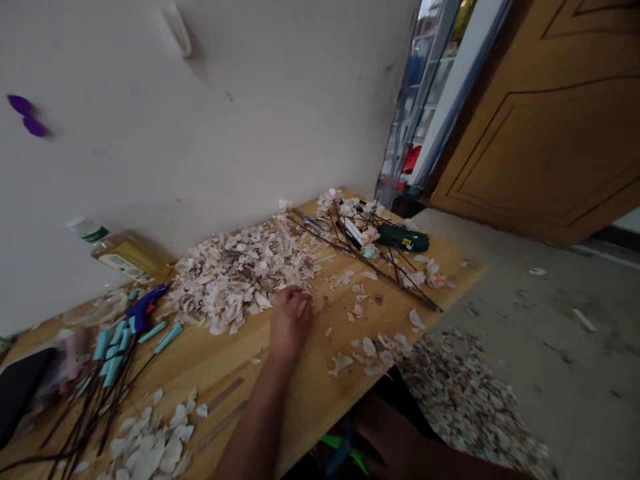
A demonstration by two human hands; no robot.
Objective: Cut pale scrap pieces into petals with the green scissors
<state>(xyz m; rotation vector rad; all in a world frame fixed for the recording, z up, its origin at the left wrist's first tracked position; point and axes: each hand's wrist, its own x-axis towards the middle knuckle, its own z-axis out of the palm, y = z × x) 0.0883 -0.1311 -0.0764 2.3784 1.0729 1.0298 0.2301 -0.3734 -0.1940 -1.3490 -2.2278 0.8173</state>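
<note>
Left grip [290,321]: fingers curled, knuckles up, resting on the wooden worktop [225,363] and touching the near edge of the big flake pile [235,273]. Can't tell if it holds anything. Right grip [385,430]: low, below the worktop's front edge, in shadow, beside a green and blue object [345,453]; state unreadable. Far end: scissors [313,221], dark green tool [403,238], thin twigs with pale blossoms [373,261]. Left side: blue glue gun [145,305], teal sticks [114,348] over dark stems [83,410], tilted bottle of yellow liquid [125,257] at the wall. Smaller white flake heap [150,447] at the near left. More flakes on the floor [465,400].
</note>
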